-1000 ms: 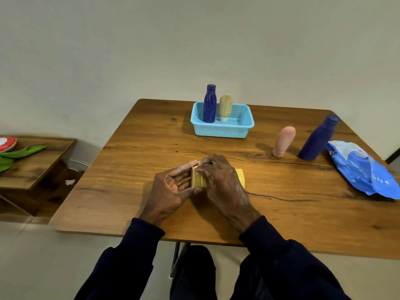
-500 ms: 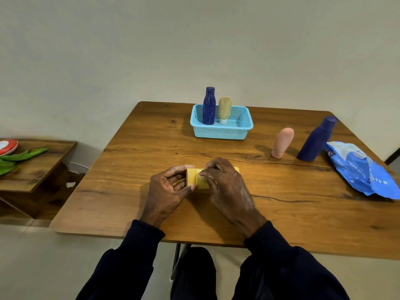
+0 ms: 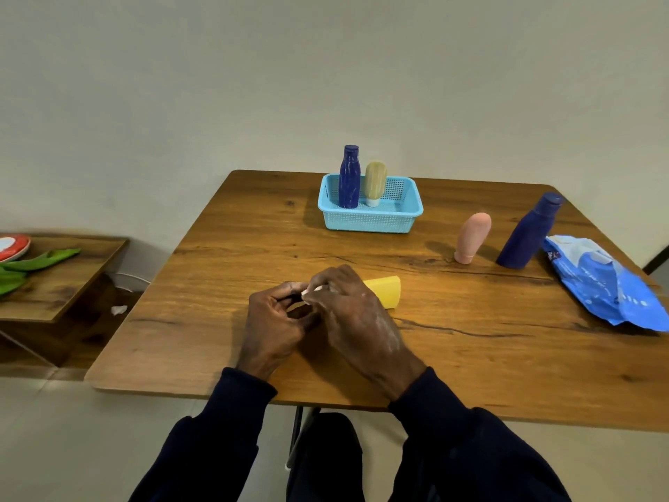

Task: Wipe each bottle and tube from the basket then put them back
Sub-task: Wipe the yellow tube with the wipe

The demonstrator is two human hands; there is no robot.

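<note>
Well in front of the basket [image 3: 369, 221], toward the near edge of the table [image 3: 217, 284], both hands met over the wood. Left hand [image 3: 275, 320] and right hand [image 3: 358, 313] had fingers curled, fingertips pinching a small white scrap [image 3: 307, 292] between them, probably a wipe, too small to be sure. Yellow tube [image 3: 385, 292] lay flat just behind the right hand, crimped end pointing right and cap end hidden; could not tell whether the lower fingers also touched it. Inside the basket, at its left, a blue bottle [image 3: 349, 179] and a beige tube [image 3: 374, 182] stood upright side by side. Right of the basket, out on the table, stood a pink tube [image 3: 472, 239], then a second blue bottle [image 3: 528, 233], then a crumpled blue packet [image 3: 608, 284] farthest right. Judged the yellow tube light and soft-walled, likely to dent if squeezed and slick once damp. Best held near the stiffer cap shoulder or by the flat crimp, wiping along its length.
</note>
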